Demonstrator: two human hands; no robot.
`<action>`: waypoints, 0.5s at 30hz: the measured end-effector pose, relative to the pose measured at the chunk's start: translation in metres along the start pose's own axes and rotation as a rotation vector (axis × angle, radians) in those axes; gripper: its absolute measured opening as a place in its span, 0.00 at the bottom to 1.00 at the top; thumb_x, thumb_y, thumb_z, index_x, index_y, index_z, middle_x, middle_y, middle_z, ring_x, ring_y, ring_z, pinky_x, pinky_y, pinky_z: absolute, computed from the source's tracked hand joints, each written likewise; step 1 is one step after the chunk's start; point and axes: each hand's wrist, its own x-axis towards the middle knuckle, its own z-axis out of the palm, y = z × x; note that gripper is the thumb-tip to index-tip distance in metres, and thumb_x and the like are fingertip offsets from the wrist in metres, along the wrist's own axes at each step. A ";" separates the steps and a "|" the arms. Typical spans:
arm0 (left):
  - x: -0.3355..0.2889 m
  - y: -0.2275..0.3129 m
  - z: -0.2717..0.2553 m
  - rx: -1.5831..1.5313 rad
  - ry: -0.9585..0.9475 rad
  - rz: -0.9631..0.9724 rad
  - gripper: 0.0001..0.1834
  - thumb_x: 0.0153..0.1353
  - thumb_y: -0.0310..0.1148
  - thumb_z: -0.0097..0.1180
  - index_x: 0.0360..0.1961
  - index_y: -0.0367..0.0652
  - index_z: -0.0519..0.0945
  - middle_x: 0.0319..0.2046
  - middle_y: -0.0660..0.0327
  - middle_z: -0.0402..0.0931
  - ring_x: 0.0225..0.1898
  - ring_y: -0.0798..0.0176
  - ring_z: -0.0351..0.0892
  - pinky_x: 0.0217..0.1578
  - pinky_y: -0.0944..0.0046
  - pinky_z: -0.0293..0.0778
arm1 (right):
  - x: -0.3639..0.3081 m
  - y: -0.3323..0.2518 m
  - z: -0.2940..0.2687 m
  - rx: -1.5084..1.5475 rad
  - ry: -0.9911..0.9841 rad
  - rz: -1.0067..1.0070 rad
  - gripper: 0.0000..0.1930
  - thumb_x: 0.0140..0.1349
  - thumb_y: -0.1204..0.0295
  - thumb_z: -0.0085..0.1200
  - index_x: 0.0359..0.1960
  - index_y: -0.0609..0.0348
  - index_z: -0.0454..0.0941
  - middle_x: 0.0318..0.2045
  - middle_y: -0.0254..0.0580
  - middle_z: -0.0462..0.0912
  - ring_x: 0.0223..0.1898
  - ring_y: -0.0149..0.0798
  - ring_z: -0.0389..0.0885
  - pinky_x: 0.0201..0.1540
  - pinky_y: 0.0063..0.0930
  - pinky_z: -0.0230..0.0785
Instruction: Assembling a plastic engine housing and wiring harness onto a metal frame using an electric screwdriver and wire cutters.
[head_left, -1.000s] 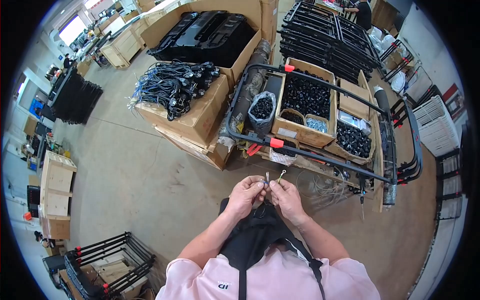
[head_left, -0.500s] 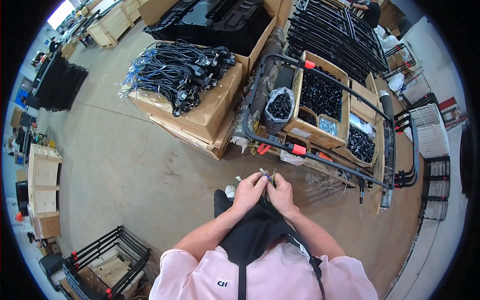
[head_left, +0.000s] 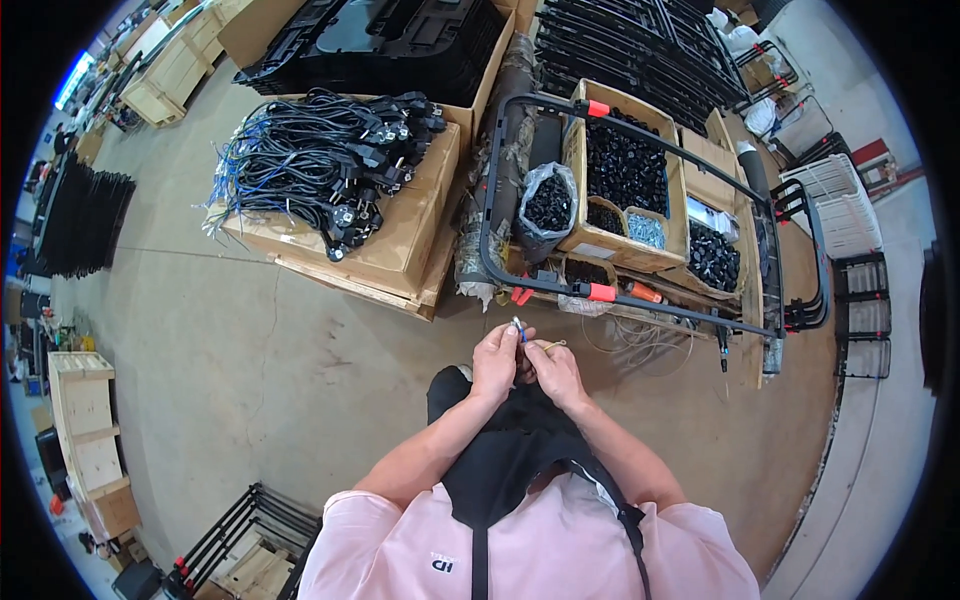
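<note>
My left hand and my right hand meet in front of my body, thumbs and fingers pinched together. Between them are thin wires: a blue wire with a pale tip rises from the left fingertips. A yellowish wire with a small ring-like end sticks out by the right thumb. The rest of the wires is hidden behind my fingers. Beyond, to the left, a heap of black power cords with plugs and bare coloured ends lies on a cardboard box.
A black tubular frame with red clips lies across a bench ahead right. On it stand a carton of black plastic parts, a bag of small black parts and a tray of screws. Wooden crates stand left.
My hands have come closer together and slightly farther forward. The yellowish wire now points rightward, and a pale tip left of my left hand no longer shows. The view has shifted slightly.
</note>
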 end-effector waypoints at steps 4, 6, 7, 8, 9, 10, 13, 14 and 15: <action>0.020 -0.008 0.000 0.058 0.008 0.128 0.17 0.83 0.35 0.46 0.58 0.34 0.80 0.51 0.51 0.87 0.47 0.63 0.87 0.48 0.62 0.84 | 0.019 -0.007 -0.005 -0.301 -0.051 0.045 0.21 0.74 0.61 0.46 0.32 0.64 0.85 0.26 0.46 0.87 0.30 0.38 0.85 0.35 0.38 0.75; 0.025 -0.007 0.002 0.038 -0.007 0.082 0.17 0.83 0.36 0.45 0.59 0.34 0.79 0.51 0.51 0.87 0.47 0.63 0.87 0.49 0.62 0.84 | 0.026 -0.001 -0.007 -0.426 -0.040 0.048 0.21 0.74 0.60 0.46 0.32 0.64 0.85 0.26 0.47 0.87 0.31 0.40 0.85 0.37 0.39 0.75; 0.027 -0.007 0.001 0.010 -0.013 0.037 0.18 0.84 0.36 0.45 0.60 0.34 0.78 0.52 0.51 0.87 0.47 0.62 0.87 0.50 0.62 0.83 | 0.027 -0.002 -0.006 -0.362 -0.053 0.073 0.22 0.73 0.58 0.47 0.32 0.64 0.85 0.27 0.47 0.87 0.31 0.41 0.86 0.38 0.40 0.75; 0.029 -0.006 0.000 0.017 -0.012 0.037 0.18 0.84 0.36 0.45 0.60 0.34 0.78 0.52 0.51 0.87 0.47 0.62 0.87 0.50 0.62 0.83 | 0.028 -0.004 -0.006 -0.299 -0.065 0.098 0.22 0.73 0.57 0.47 0.32 0.63 0.85 0.28 0.47 0.87 0.32 0.42 0.86 0.39 0.40 0.75; 0.033 -0.005 0.000 -0.016 -0.025 -0.009 0.18 0.84 0.36 0.44 0.61 0.35 0.78 0.52 0.52 0.87 0.46 0.62 0.88 0.50 0.62 0.83 | 0.033 0.005 -0.004 -0.291 -0.066 0.097 0.22 0.73 0.57 0.47 0.32 0.63 0.85 0.28 0.47 0.87 0.32 0.42 0.86 0.39 0.40 0.75; 0.036 -0.005 0.001 -0.049 -0.043 -0.056 0.18 0.84 0.37 0.44 0.61 0.35 0.77 0.53 0.53 0.86 0.45 0.62 0.88 0.50 0.62 0.83 | 0.040 0.023 -0.002 -0.250 -0.032 0.097 0.23 0.74 0.56 0.46 0.33 0.64 0.84 0.28 0.46 0.87 0.32 0.41 0.85 0.38 0.40 0.74; 0.047 -0.007 -0.005 0.004 -0.199 -0.048 0.18 0.84 0.37 0.44 0.62 0.37 0.77 0.51 0.55 0.86 0.42 0.64 0.87 0.45 0.63 0.83 | 0.061 0.054 0.001 -0.123 -0.022 0.153 0.24 0.75 0.56 0.47 0.33 0.65 0.84 0.28 0.44 0.86 0.31 0.39 0.83 0.36 0.38 0.73; 0.049 -0.005 -0.004 0.012 -0.203 -0.049 0.18 0.84 0.37 0.44 0.62 0.37 0.77 0.51 0.55 0.86 0.42 0.64 0.87 0.45 0.63 0.83 | 0.065 0.056 -0.001 -0.042 -0.035 0.214 0.23 0.76 0.56 0.47 0.34 0.65 0.84 0.27 0.42 0.84 0.30 0.37 0.82 0.34 0.37 0.72; 0.051 -0.002 -0.003 0.053 -0.207 -0.090 0.17 0.84 0.37 0.44 0.62 0.38 0.77 0.49 0.57 0.86 0.40 0.66 0.85 0.43 0.64 0.83 | 0.068 0.058 -0.006 -0.033 -0.031 0.212 0.23 0.76 0.56 0.47 0.34 0.65 0.84 0.27 0.42 0.84 0.30 0.37 0.82 0.34 0.37 0.72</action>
